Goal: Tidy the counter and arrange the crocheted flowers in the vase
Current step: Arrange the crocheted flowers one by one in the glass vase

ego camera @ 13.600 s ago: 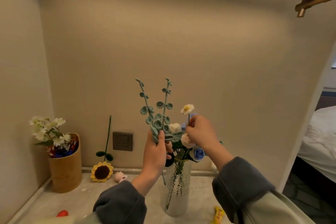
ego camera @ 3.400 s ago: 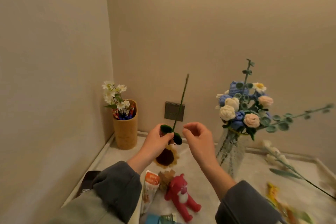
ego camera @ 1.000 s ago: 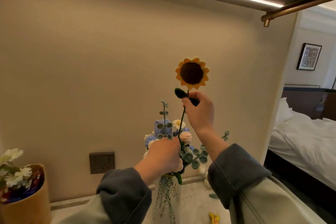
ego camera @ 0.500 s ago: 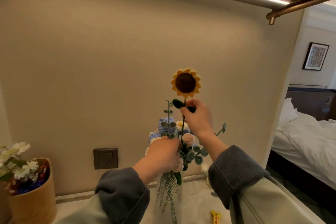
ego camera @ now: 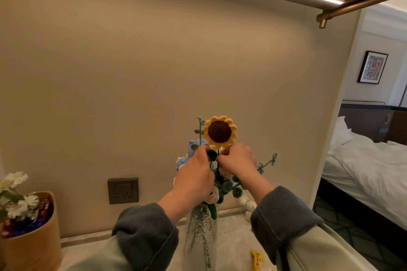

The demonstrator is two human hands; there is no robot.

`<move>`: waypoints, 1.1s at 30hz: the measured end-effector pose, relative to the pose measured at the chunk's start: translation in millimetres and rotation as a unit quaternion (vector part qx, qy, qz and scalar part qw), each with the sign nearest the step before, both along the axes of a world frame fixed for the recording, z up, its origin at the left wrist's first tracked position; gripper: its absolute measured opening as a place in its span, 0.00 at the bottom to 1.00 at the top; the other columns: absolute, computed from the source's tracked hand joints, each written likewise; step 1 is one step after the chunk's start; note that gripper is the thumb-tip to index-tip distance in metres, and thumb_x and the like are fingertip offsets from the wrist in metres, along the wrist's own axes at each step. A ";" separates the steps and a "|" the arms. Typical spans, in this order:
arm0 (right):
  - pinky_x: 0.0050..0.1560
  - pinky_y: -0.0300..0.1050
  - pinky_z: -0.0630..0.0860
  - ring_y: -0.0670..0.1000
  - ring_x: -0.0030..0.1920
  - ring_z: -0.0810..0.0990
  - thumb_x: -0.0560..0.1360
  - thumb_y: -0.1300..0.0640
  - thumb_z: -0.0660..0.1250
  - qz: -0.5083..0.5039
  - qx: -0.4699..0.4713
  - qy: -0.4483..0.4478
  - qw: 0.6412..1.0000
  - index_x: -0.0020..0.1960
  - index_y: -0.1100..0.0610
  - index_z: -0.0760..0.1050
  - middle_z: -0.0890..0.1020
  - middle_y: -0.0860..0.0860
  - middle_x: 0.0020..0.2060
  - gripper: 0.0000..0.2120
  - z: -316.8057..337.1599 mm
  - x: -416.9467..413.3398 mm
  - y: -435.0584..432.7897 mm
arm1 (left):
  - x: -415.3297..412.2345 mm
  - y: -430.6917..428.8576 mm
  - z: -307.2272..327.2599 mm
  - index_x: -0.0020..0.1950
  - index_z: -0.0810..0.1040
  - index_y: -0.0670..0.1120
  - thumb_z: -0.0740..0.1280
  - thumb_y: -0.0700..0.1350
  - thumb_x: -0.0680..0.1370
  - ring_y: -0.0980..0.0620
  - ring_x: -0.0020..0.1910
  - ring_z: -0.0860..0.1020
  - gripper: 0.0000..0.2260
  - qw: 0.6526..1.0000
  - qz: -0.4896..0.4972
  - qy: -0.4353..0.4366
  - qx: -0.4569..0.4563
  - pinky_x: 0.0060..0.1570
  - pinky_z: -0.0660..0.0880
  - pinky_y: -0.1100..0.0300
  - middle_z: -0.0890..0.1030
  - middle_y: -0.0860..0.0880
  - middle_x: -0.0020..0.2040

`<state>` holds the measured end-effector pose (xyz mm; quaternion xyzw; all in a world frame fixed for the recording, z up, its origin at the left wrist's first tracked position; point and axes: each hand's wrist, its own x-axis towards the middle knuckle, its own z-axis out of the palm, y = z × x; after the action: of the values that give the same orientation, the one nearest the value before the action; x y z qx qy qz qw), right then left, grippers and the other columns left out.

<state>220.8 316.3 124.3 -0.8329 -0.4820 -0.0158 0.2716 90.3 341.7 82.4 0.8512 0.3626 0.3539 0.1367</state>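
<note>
Two hands on one crocheted sunflower (ego camera: pixel 219 131): L hand (ego camera: pixel 193 179) pinches the stem at its dark leaf, and R hand (ego camera: pixel 239 160) pinches it just beside, fingertips almost touching. The bloom stands upright directly above the grip. Its stem drops btwn the wrists into the other flowers (ego camera: pixel 228 185) in the glass vase (ego camera: pixel 201 229) below.

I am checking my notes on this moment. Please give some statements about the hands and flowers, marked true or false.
1. The left hand and right hand both pinch the sunflower below its head. True.
2. The sunflower lies on the counter. False: it stands upright above the vase.
3. The wall socket is left of the vase. True.
4. The yellow packet is inside the vase. False: it lies on the counter beside it.
</note>
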 end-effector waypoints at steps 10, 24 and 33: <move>0.50 0.46 0.76 0.52 0.54 0.75 0.69 0.60 0.72 0.103 0.097 0.307 0.941 0.65 0.57 0.61 0.73 0.56 0.59 0.29 18.8 4.6 -8.9 | 2.7 2.6 13.5 0.75 0.44 0.58 0.59 0.36 0.76 0.49 0.41 0.69 0.36 0.996 -0.004 -0.087 0.035 0.35 0.68 0.54 0.63 0.48 0.66; 0.46 0.46 0.74 0.51 0.48 0.77 0.77 0.54 0.65 0.102 0.203 0.074 0.971 0.61 0.52 0.70 0.78 0.49 0.51 0.14 20.1 10.8 -9.5 | 8.4 6.6 10.6 0.77 0.49 0.55 0.57 0.36 0.77 0.49 0.63 0.70 0.32 0.995 -0.021 -0.095 0.026 0.55 0.74 0.50 0.64 0.50 0.70; 0.46 0.53 0.77 0.56 0.46 0.77 0.77 0.61 0.62 0.089 0.028 0.012 0.996 0.58 0.57 0.67 0.77 0.56 0.49 0.10 25.7 13.6 -10.1 | 6.6 4.6 7.8 0.77 0.51 0.53 0.56 0.35 0.78 0.46 0.66 0.69 0.31 0.995 -0.033 -0.098 0.001 0.59 0.73 0.48 0.63 0.48 0.72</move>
<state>234.5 306.2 150.0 -0.7791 -0.5498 0.0051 0.3012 96.8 346.3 90.1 0.8238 0.3191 0.4316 0.1824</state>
